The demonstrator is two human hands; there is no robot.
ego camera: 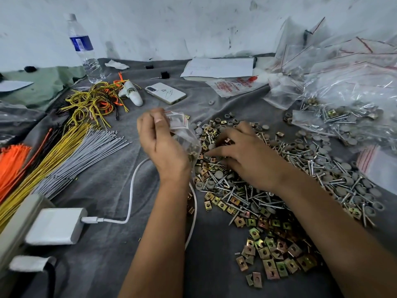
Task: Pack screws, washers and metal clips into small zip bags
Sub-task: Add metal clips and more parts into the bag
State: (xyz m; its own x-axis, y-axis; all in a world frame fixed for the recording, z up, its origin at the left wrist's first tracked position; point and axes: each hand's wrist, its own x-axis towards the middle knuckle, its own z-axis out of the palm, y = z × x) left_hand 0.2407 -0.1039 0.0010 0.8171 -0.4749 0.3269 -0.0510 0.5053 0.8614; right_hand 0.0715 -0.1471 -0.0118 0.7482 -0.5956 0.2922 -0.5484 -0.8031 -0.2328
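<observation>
1. The left hand point(159, 143) sat near the middle of the view, fingers and thumb curled round a small clear zip bag point(184, 134) with a red-striped top; the bag hung from the grip with a few metal parts in its bottom.
2. The right hand point(242, 155) lay at about three o'clock of the left, palm down on the heap of loose hardware, fingers bent among the pieces; whether they had hold of anything could not be told.
3. The metal clips point(268, 252), brassy and square, spread from under the hands toward five o'clock.
4. The screws point(247, 196) lay mixed through the heap, thickest below the right wrist.
5. Grey round washers point(322, 151) were scattered toward three o'clock.
6. A pile of filled plastic bags point(348, 100) stood at two o'clock.
7. All rested on a grey cloth point(107, 183).
8. Bundles of yellow, grey and orange cable ties point(64, 151) lay at nine o'clock.
9. A white charger block point(55, 225) with its cable point(131, 196) lay at eight o'clock.
10. A phone point(165, 93) lay face down at twelve o'clock, and a water bottle point(84, 48) stood at eleven.
</observation>
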